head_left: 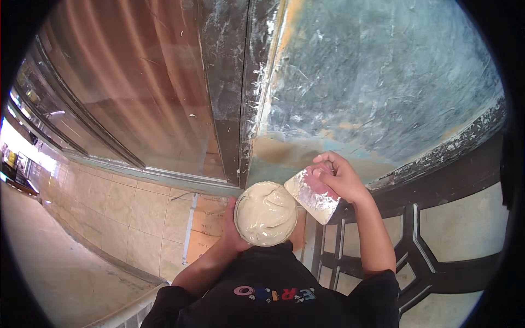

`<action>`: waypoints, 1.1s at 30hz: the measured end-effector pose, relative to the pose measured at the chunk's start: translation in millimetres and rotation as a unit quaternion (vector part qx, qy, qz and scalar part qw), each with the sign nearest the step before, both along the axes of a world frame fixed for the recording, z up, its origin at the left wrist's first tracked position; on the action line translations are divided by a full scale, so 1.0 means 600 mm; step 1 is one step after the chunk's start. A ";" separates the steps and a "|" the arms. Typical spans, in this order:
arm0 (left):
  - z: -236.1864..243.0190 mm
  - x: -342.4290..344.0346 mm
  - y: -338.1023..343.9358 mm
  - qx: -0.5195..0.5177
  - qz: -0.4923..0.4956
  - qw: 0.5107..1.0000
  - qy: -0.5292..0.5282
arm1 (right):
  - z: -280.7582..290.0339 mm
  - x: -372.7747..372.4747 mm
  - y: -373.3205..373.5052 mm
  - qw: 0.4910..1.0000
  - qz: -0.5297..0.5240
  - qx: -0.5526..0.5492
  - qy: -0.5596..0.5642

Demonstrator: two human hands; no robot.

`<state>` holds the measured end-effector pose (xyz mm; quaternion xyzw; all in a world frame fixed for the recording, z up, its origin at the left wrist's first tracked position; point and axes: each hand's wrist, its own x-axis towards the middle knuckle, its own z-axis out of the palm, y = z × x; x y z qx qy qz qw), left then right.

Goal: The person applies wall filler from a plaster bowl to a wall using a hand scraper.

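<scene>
My left hand [232, 227] is closed around the side of a round tub of creamy off-white filler paste [266, 213], held in front of my chest. The paste has a swirled, glossy surface. In my right hand [340, 177] is a flat reddish putty scraper [316, 195], pinched between thumb and fingers. White paste is smeared over its face and edge, and its left corner is close to the tub's rim. Beyond both hands stands a wall [377, 71] with patchy blue-grey filler and a tan strip low down.
A dark, paint-spotted post [232, 82] borders the wall on its left, beside a glass pane [147, 87] with a brown curtain behind. To the right is a dark-framed panel [465, 224]. Beige tiles [145, 218] and an orange-brown cardboard sheet [205, 218] lie below.
</scene>
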<state>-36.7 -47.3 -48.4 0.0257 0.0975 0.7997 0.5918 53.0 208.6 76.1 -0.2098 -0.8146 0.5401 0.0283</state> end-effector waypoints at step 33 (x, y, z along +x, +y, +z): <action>-0.028 -0.080 -0.016 0.037 -0.043 0.995 -0.086 | -0.042 -0.038 -0.065 0.998 0.040 0.000 0.042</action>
